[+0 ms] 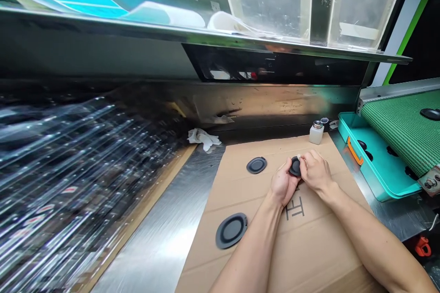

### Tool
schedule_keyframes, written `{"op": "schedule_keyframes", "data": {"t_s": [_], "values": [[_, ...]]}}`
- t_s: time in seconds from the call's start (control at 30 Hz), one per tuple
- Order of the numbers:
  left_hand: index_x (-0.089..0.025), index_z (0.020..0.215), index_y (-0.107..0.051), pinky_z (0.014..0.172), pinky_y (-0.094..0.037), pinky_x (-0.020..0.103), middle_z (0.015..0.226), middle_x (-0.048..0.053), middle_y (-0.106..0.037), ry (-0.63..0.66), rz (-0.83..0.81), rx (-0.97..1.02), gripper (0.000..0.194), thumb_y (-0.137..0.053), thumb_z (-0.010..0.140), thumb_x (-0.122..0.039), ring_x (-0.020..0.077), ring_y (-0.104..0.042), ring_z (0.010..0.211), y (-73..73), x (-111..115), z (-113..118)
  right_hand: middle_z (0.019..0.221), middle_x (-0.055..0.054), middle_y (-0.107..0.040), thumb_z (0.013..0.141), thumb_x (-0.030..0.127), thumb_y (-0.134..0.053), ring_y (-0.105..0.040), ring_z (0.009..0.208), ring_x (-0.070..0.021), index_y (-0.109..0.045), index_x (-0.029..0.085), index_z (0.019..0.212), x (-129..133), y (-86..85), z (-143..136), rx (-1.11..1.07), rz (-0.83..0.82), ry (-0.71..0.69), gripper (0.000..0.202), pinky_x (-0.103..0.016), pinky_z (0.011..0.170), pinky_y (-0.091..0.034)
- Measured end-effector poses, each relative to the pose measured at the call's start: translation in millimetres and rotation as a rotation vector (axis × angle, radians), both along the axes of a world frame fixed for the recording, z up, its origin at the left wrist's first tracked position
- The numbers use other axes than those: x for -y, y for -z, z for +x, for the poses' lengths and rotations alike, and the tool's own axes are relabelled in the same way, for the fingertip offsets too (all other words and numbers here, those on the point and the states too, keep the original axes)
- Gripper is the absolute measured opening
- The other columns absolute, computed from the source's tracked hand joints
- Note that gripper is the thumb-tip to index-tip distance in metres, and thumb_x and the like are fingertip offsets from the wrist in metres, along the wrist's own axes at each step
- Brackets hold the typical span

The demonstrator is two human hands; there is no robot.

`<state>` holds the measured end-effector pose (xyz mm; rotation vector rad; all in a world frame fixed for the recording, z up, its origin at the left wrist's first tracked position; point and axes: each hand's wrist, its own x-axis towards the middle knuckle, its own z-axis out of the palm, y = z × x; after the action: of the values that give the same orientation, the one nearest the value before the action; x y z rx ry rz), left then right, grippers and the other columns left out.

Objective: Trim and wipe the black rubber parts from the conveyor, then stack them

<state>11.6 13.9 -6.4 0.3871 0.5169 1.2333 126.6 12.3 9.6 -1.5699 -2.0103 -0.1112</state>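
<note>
A small round black part (294, 166) is held up over the cardboard sheet (254, 256). My left hand (283, 183) grips it from the left and below. My right hand (314, 169) is closed at its right edge, its fingertips pinching something small and whitish, too small to name. Two more black discs lie on the cardboard: one (256, 165) left of my hands, and a larger-looking one (231, 230) nearer, beside my left forearm.
A small bottle (316, 132) stands at the cardboard's back edge. A crumpled white cloth (204, 138) lies back left. Stacked clear plastic trays (68, 183) fill the left. A teal bin (385, 178) and green conveyor (405, 123) stand right. A metal shelf (220, 36) hangs above.
</note>
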Motion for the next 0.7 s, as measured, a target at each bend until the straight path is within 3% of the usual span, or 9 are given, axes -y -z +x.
{"op": "schedule_keyframes", "data": {"t_s": [0.17, 0.33, 0.57, 0.7], "values": [[-0.009, 0.099, -0.068, 0.099, -0.053, 0.041, 0.107, 0.015, -0.073, -0.038, -0.069, -0.017, 0.035, -0.037, 0.102, -0.026, 0.0232, -0.068, 0.106, -3.8, -3.4, -4.8, 0.097, -0.009, -0.066, 0.097, 0.021, -0.049, -0.061, 0.091, -0.0214, -0.064, 0.019, 0.098, 9.2, 4.2, -2.2, 0.023, -0.113, 0.027, 0.016, -0.029, 0.077, -0.044], [-0.012, 0.099, -0.069, 0.103, -0.052, 0.043, 0.112, 0.014, -0.072, -0.052, -0.087, 0.019, 0.034, -0.040, 0.101, -0.030, 0.0251, -0.067, 0.111, -3.5, -3.3, -6.2, 0.096, -0.007, -0.066, 0.093, 0.019, -0.053, -0.062, 0.086, -0.0196, -0.064, 0.019, 0.091, 19.0, 7.2, -13.4, -0.020, -0.151, -0.109, 0.011, -0.028, 0.073, -0.045], [-0.014, 0.109, -0.070, 0.103, -0.052, 0.039, 0.109, 0.011, -0.073, -0.025, -0.029, 0.039, 0.030, -0.045, 0.099, -0.026, 0.0230, -0.067, 0.110, 3.3, 1.1, 9.3, 0.095, -0.008, -0.066, 0.094, 0.018, -0.049, -0.061, 0.092, -0.0201, -0.064, 0.018, 0.095, 1.4, 6.5, -7.9, -0.105, -0.062, 0.012, 0.015, -0.028, 0.081, -0.046], [-0.012, 0.106, -0.070, 0.102, -0.051, 0.037, 0.112, 0.013, -0.072, -0.048, -0.019, 0.018, 0.030, -0.045, 0.099, -0.026, 0.0224, -0.068, 0.109, 7.2, -1.4, 7.3, 0.095, -0.006, -0.067, 0.093, 0.016, -0.051, -0.062, 0.089, -0.0179, -0.064, 0.019, 0.091, 1.7, 1.9, -8.5, -0.166, -0.082, -0.150, 0.014, -0.027, 0.081, -0.046]]}}
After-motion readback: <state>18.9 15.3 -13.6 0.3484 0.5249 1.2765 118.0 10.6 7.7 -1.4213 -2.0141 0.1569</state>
